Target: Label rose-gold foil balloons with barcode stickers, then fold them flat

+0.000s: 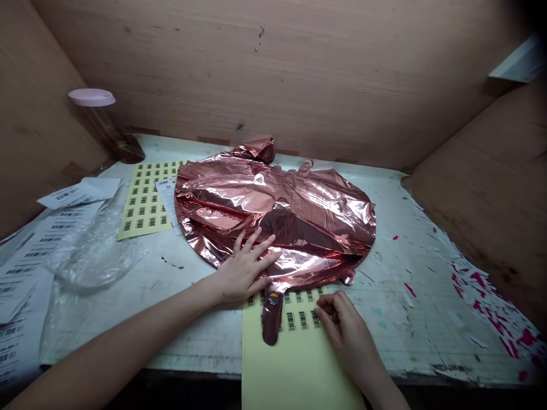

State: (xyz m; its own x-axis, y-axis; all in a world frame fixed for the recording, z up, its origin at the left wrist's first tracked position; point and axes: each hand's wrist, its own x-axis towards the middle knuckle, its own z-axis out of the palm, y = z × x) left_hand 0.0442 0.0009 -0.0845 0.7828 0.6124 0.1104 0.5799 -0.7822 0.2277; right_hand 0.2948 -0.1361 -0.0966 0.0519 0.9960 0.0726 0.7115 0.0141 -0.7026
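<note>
A flat, crumpled rose-gold foil balloon [294, 216] lies on the worktable [397, 319], its neck [272, 316] pointing toward me over a yellow barcode sticker sheet [294, 364]. My left hand [245, 267] rests flat on the balloon's near edge, fingers spread. My right hand [342, 327] sits on the sticker sheet, fingertips curled at a row of barcode stickers just right of the balloon neck. Whether it pinches a sticker is hidden.
A second yellow sticker sheet [143, 199] lies at the left, partly under the balloon. Clear plastic bags [92, 253] and white barcode label strips [25, 267] cover the left side. A pink-lidded bottle [106, 125] stands at back left. Brown board walls enclose the table.
</note>
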